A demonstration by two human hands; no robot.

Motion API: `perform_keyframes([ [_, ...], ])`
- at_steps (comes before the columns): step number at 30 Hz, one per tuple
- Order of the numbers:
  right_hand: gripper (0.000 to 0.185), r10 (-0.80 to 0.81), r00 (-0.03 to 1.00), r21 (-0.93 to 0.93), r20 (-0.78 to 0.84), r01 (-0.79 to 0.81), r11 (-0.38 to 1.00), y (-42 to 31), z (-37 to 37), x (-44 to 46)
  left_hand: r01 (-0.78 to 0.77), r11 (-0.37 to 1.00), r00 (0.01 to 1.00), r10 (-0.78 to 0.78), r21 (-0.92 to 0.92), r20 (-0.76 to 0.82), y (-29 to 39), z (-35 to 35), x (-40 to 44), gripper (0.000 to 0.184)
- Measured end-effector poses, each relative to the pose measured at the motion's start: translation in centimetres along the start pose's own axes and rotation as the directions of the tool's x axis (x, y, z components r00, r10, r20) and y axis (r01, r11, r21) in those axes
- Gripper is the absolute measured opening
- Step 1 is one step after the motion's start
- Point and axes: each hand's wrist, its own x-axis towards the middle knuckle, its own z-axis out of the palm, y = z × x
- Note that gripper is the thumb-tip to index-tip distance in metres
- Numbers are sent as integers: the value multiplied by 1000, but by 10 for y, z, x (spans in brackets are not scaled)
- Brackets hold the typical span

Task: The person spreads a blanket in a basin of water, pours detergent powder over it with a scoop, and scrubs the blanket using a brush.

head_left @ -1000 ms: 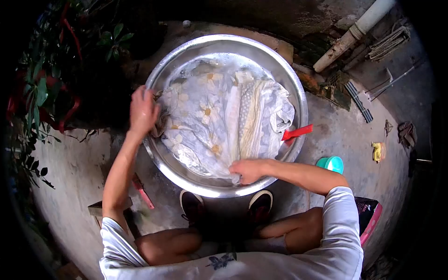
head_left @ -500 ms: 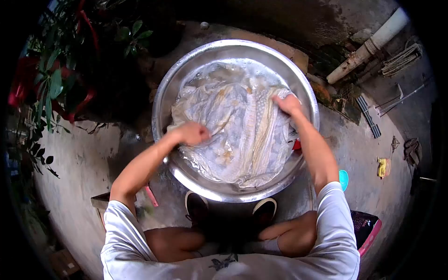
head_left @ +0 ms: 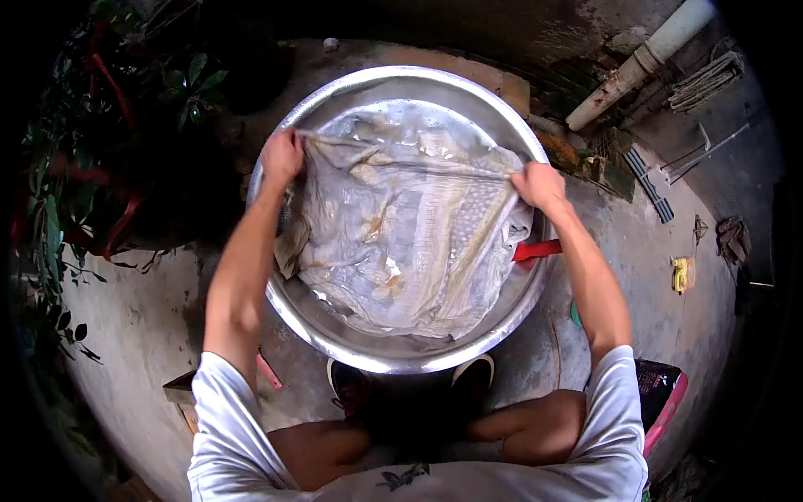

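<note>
A wet, pale patterned cloth (head_left: 401, 234) with yellowish stripes and brown stains lies spread in a large round metal basin (head_left: 407, 365). Soapy water (head_left: 418, 113) shows along the basin's far side. My left hand (head_left: 283, 156) is closed on the cloth's far left edge, close to the rim. At the right, my right hand (head_left: 539, 186) grips the cloth too, and a taut fold runs between the two fists. Below my right hand a red handle-like piece (head_left: 537, 249) sticks out over the basin's right side; its other end is hidden under the cloth.
Leafy plants (head_left: 54, 217) crowd the left. A white pipe (head_left: 640, 67) leans at upper right, near a coiled rope (head_left: 707, 82) and a grey brush head (head_left: 649, 186). Right of me lie a yellow item (head_left: 682, 274) and a black-and-pink bag (head_left: 661, 402). My shoes (head_left: 473, 375) touch the basin's near side.
My left hand has moved up and left to the cloth's far corner. My right hand now grips the right edge. The cloth is stretched wider, and more of the red piece shows.
</note>
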Motion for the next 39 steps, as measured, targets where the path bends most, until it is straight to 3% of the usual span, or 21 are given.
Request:
perform_keyframes([
  [4,38,73,997,56,-30,-72,996,7,-20,10,-89,993,967,104,77,-234,9,-39,63,20],
  [6,38,97,981,129,-168,-76,989,4,-15,28,47,997,981,-33,68,-191,23,-44,72,22],
  [9,32,101,953,215,-286,-39,976,-2,11,40,28,995,983,-44,-96,-176,27,-22,62,47],
  [10,30,68,942,228,-330,9,974,-1,21,40,-23,992,992,8,-123,-123,36,-23,45,52],
  [11,30,21,950,240,-312,58,969,3,28,37,-194,977,975,182,-94,-125,35,-20,30,50],
  [13,33,-63,982,244,-181,107,964,-2,29,12,-394,917,912,398,-61,100,22,-4,-13,38],
  [14,42,-48,997,178,-55,57,982,-12,26,-4,-374,926,895,347,46,280,31,-15,-46,40],
  [16,50,-112,986,49,125,106,993,-15,37,-18,-477,875,822,411,85,394,18,-10,-101,51],
  [19,56,-36,990,59,137,28,998,-4,56,-4,-382,911,847,277,157,453,-13,10,-135,42],
  [20,57,-21,980,173,196,-13,985,9,64,22,-308,936,845,186,172,502,-17,13,-132,36],
  [21,57,-51,992,278,116,16,960,22,66,41,-312,935,845,192,169,499,-15,11,-129,36],
  [22,57,-70,997,377,40,50,925,28,61,46,-279,940,858,151,199,491,-11,7,-128,30],
  [23,53,110,989,429,100,-143,892,29,60,51,-243,943,870,108,228,480,-7,2,-125,24],
  [24,53,110,990,428,92,-139,893,26,60,52,-242,943,874,110,227,474,-7,-4,-117,24],
  [26,52,84,983,133,161,-106,985,17,73,45,-143,963,966,85,229,242,-17,-19,-103,21],
  [28,56,107,967,112,232,-136,984,1,60,31,-66,976,998,61,208,32,-30,-31,-92,22],
  [30,63,73,969,147,235,-110,983,0,63,33,-51,958,997,65,283,-42,-44,-41,-84,21],
  [34,67,76,997,242,-8,-72,968,-2,65,30,-98,879,949,224,467,-223,-19,-39,-95,18],
  [37,63,-34,994,219,106,10,976,11,96,65,-476,879,877,477,27,-49,51,-22,-134,26],
  [38,61,-80,985,225,154,44,973,13,100,70,-526,848,829,528,-61,183,78,-17,-154,38],
  [39,59,-103,990,186,98,83,979,7,88,64,-578,810,771,581,-98,261,101,-10,-174,46],
])
